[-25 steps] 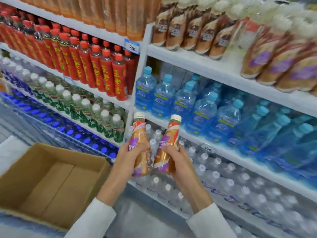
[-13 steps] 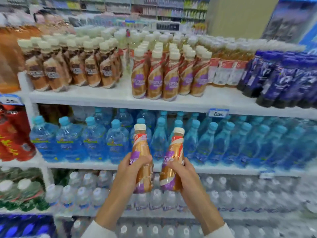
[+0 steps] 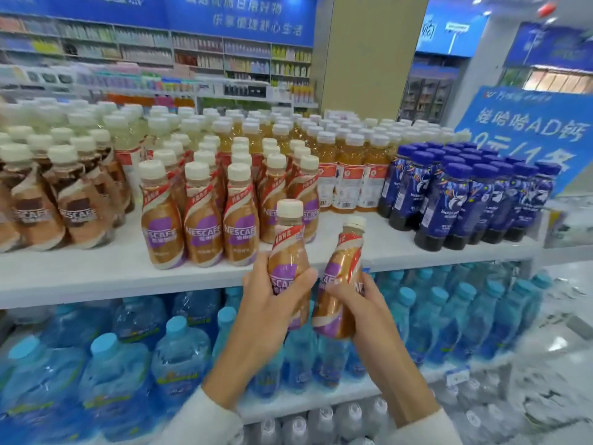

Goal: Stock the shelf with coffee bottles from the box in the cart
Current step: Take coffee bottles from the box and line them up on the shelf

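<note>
My left hand (image 3: 268, 303) grips a gold-and-purple coffee bottle (image 3: 287, 248) with a cream cap, held upright. My right hand (image 3: 359, 303) grips a second coffee bottle (image 3: 340, 277) of the same kind, tilted to the right. Both bottles are just in front of the white top shelf (image 3: 96, 274), at its front edge. On that shelf stand rows of matching coffee bottles (image 3: 202, 220), with a bare patch of shelf to their right. The box and the cart are out of view.
Brown-label coffee bottles (image 3: 73, 207) stand at the shelf's left, orange drinks (image 3: 346, 175) behind, dark blue bottles (image 3: 455, 200) at right. Blue water bottles (image 3: 134, 364) fill the shelf below. A blue promotional sign (image 3: 529, 130) stands at far right.
Both hands have risen with their bottles to the top shelf's front edge. The view tilted up from the lower shelves; the cardboard box left the frame. The right bottle now tilts more.
</note>
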